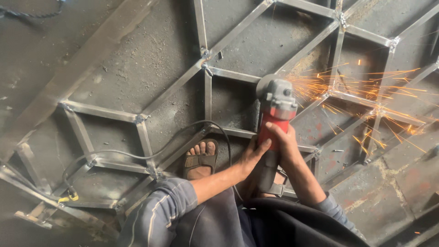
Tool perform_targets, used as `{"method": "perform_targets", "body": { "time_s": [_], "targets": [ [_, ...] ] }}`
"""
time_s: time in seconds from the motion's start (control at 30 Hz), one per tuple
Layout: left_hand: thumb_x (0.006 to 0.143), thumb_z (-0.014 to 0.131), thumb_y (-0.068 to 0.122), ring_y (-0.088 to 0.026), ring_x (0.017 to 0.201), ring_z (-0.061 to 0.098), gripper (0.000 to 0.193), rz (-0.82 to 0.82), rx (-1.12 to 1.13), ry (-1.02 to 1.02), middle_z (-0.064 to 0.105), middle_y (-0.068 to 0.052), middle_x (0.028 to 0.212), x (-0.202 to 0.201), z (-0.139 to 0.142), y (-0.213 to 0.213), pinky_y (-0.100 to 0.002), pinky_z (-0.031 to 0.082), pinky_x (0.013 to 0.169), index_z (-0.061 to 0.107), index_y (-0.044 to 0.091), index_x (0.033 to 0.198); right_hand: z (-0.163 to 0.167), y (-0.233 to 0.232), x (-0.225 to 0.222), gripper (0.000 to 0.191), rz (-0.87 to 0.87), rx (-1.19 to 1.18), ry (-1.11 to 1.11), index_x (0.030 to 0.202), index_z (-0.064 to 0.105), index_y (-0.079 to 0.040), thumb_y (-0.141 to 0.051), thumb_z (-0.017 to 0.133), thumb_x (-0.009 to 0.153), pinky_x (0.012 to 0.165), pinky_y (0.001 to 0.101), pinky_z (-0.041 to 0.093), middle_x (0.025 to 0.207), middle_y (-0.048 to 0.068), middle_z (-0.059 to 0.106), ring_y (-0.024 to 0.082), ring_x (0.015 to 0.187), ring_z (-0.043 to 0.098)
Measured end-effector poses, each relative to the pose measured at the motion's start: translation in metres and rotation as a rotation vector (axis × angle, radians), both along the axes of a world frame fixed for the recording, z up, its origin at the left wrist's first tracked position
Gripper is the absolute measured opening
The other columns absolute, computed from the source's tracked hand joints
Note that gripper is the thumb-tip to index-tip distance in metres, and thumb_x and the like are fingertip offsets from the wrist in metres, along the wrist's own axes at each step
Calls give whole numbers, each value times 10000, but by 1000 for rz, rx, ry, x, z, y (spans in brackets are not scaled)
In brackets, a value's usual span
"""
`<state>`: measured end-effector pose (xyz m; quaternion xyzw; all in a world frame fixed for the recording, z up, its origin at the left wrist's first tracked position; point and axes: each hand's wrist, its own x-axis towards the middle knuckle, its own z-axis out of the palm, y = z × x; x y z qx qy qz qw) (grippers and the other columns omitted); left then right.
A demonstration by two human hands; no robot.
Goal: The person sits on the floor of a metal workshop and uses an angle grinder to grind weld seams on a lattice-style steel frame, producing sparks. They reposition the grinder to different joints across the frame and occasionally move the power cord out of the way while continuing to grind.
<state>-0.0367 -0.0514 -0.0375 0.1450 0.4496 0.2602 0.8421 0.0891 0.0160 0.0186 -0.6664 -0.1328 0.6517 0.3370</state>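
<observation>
Angle grinder (275,120), red body with grey gear head, sits near the middle of the metal frame (208,98), disc down on a bar joint, sparks (366,98) spraying toward the frame's right side. Both hands wrapped on it: right hand (284,139) closed round the red body from the right, left hand (253,155) closed on the lower body and handle from the left. Step in hand, judged from the sparks: grinding a weld on the frame, mid-pass, not finished. A next move would call for a steady two-hand hold, the disc kept flat on the joint, and the black power cord (137,153) kept off the disc; the cord loops left across the bars to a plug (68,195) near the frame's lower-left corner. Sandalled foot (201,158) rests on a bar just left of the grinder, close to the work, toes bare, so slip risk. Frame lies flat on a grey concrete floor (151,59); welded nodes (205,54) show at the bar crossings.
</observation>
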Motion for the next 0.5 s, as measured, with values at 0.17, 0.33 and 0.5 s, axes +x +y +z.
{"method": "perform_targets", "body": {
  "time_s": [0.17, 0.33, 0.5],
  "targets": [
    [836, 643, 715, -217, 1352, 485, 1023, 18, -69, -90, 515, -136, 1457, -4, -4, -14, -361, 381, 1131, 346, 39, 1543, -2, -14, -5, 489, 66, -31, -25, 1223, 605, 10, -257, 755, 843, 812, 350, 566, 1024, 102, 697, 184, 906, 677],
    [806, 634, 753, -227, 1333, 514, 1061, 10, -25, -29, 544, -148, 1434, -1, -14, -27, -371, 395, 1124, 361, 25, 1528, -7, -20, -3, 479, 121, -42, -5, 1211, 612, 2, -260, 754, 836, 807, 343, 568, 1028, 96, 700, 177, 903, 684],
    [881, 582, 763, -254, 1396, 473, 1038, -150, 187, 28, 510, -182, 1495, -6, 1, -3, -370, 375, 1150, 343, 13, 1559, -12, -23, 7, 511, 72, -48, 27, 1229, 614, -10, -269, 759, 813, 777, 359, 584, 1021, 91, 701, 191, 876, 692]
  ]
}}
